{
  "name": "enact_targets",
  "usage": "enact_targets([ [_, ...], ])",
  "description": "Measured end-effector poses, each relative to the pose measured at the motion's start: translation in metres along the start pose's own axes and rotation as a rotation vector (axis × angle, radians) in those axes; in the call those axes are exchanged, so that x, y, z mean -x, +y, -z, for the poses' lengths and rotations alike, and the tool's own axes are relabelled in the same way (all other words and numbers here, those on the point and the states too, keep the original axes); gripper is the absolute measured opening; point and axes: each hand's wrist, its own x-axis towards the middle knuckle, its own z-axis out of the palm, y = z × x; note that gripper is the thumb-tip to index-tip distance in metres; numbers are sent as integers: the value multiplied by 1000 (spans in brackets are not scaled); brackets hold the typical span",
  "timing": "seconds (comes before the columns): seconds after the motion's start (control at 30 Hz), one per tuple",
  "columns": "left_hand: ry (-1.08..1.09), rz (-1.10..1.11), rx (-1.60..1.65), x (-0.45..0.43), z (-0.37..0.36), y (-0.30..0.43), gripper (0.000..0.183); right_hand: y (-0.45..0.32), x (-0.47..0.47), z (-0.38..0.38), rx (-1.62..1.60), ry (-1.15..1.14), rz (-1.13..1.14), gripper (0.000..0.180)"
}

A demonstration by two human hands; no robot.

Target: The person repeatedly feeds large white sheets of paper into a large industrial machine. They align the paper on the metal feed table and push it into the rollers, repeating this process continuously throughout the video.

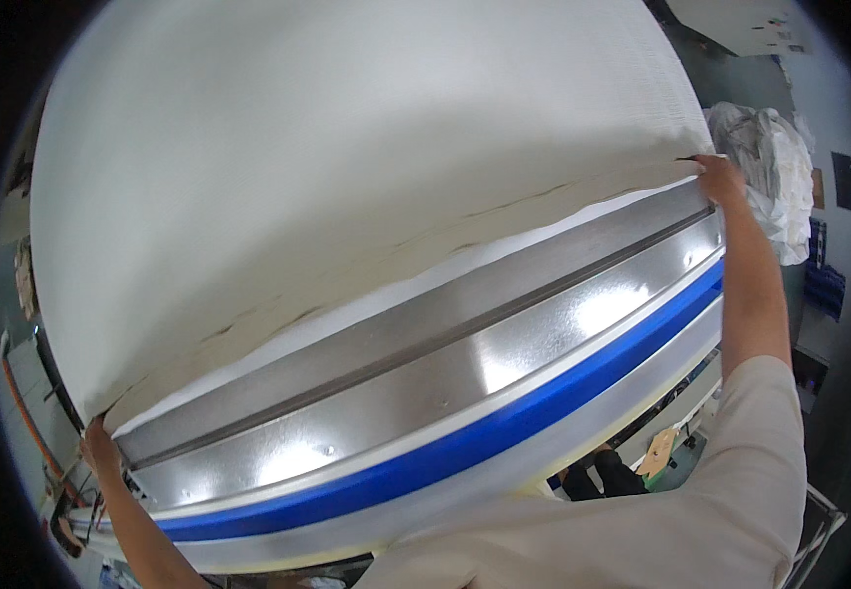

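Note:
A wide white sheet (pixel 366 132), apparently fabric, spreads before me across most of the view. Its near edge (pixel 366 294) is off-white, wavy and marked with a few dark creases. At the lower left, my left hand (pixel 101 450) grips one corner of that edge. My right hand (pixel 721 180) holds the opposite corner at the upper right, its fingertips partly hidden. The edge is stretched between both hands, just beyond a long bare metal bar (pixel 440 397) with a dark groove along it.
A blue strip (pixel 440 453) and a pale rail (pixel 470 486) run along the machine's near side, close to my body. Bundled white material (pixel 764 177) lies beyond my right hand. An orange hose (pixel 28 412) hangs at the left. A metal frame (pixel 823 523) stands at the lower right.

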Motion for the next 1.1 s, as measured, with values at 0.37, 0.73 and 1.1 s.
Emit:
enact_targets([
  [0.37,71,-104,19,78,35,-116,35,112,54,25,-89,156,208,34],
  [0.73,-612,-445,-361,220,-71,-52,31,86,180,-69,306,-229,408,18],
  [1.1,-671,-190,-325,227,-121,-22,21,96,200,-154,369,-316,382,22],
])
